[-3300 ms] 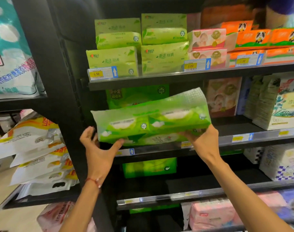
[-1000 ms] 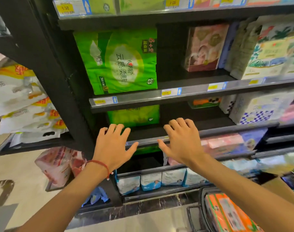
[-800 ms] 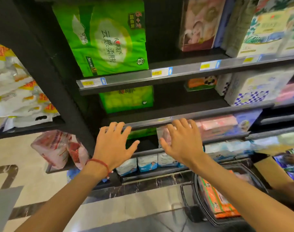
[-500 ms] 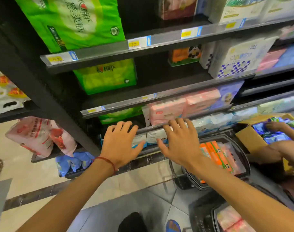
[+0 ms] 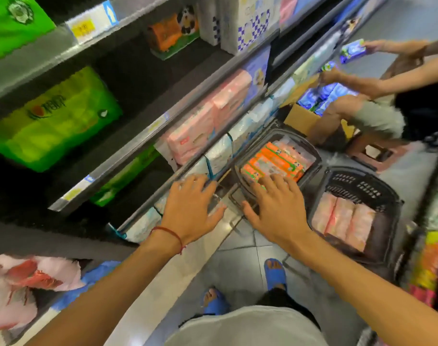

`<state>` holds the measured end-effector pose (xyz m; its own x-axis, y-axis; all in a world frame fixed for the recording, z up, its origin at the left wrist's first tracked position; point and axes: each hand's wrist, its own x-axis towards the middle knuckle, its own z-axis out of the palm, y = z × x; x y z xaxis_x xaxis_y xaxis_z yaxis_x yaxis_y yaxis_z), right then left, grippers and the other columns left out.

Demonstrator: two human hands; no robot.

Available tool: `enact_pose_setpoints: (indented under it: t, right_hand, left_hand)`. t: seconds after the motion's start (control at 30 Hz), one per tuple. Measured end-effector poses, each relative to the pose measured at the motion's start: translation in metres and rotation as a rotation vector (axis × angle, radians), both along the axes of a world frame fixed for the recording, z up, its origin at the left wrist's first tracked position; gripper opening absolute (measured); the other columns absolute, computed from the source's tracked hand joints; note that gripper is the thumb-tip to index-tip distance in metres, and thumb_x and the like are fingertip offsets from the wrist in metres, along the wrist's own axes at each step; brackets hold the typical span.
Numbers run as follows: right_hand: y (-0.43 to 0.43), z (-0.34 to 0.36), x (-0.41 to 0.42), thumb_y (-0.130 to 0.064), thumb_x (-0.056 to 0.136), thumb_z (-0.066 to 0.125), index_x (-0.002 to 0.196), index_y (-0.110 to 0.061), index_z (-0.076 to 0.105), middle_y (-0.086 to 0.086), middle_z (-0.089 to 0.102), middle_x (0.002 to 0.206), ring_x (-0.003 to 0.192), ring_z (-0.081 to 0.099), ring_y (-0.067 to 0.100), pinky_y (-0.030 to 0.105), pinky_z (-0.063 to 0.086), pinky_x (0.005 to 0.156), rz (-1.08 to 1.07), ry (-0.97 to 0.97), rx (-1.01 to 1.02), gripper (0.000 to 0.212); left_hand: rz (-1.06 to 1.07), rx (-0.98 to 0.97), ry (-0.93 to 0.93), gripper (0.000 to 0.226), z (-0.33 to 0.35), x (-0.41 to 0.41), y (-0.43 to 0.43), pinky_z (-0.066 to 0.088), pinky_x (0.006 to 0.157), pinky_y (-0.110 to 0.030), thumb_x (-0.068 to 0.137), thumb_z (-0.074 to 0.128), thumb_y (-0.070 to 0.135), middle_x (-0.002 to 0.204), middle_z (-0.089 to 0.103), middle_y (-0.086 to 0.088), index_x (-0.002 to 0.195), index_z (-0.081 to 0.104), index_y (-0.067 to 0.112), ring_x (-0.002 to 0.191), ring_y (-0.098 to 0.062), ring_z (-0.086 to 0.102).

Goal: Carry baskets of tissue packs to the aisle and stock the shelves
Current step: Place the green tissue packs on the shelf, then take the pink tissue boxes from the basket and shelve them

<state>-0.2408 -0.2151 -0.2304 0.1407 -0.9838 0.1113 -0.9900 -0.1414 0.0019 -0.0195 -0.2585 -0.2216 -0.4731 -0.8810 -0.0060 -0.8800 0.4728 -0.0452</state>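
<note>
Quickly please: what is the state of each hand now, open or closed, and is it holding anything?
Left hand: open, fingers spread, holding nothing.
Right hand: open, fingers spread, holding nothing.

A thin red string bracelet (image 5: 168, 233) circles the wrist of the left hand (image 5: 191, 204); the person wears a light grey shirt (image 5: 245, 328) and blue open-toed slippers (image 5: 275, 275).

Both arms reach forward and down, left hand (image 5: 190, 206) and right hand (image 5: 275, 206) empty, fingers spread.
</note>
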Motion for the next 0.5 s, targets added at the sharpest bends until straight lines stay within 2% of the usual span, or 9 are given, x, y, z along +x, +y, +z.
enact_pose_setpoints:
  t: [0.17,0.37,0.5]
  right_hand:
    - [0.049,-0.019,-0.017,-0.052,0.097,0.052,0.099,-0.012,0.069,0.008,0.066,0.102,0.102,0.058,0.035,0.046,0.041,0.089,-0.194,-0.022,-0.011,0.043]
    - [0.108,-0.046,-0.073,-0.05,0.096,0.05,0.101,-0.012,0.07,0.008,0.066,0.102,0.101,0.058,0.035,0.047,0.042,0.088,-0.428,-0.035,0.034,0.043]
    - [0.144,-0.058,-0.134,-0.045,0.093,0.054,0.099,-0.012,0.073,0.008,0.07,0.104,0.104,0.062,0.033,0.045,0.044,0.091,-0.618,-0.036,0.077,0.038]
  left_hand:
    - [-0.232,0.052,0.003,0.065,-0.022,-0.035,-0.001,0.046,0.086,-0.045,0.09,0.044,0.066,0.131,0.059,-0.007,0.134,0.059,0.02,0.114,-0.031,0.055]
    - [-0.476,0.107,-0.001,0.061,-0.038,-0.107,0.008,0.046,0.079,-0.042,0.089,0.046,0.063,0.125,0.06,-0.008,0.129,0.06,0.019,0.11,-0.031,0.056]
    - [-0.569,0.154,-0.01,0.063,-0.045,-0.178,0.012,0.049,0.084,-0.042,0.091,0.041,0.064,0.131,0.057,-0.004,0.135,0.056,0.022,0.116,-0.027,0.053]
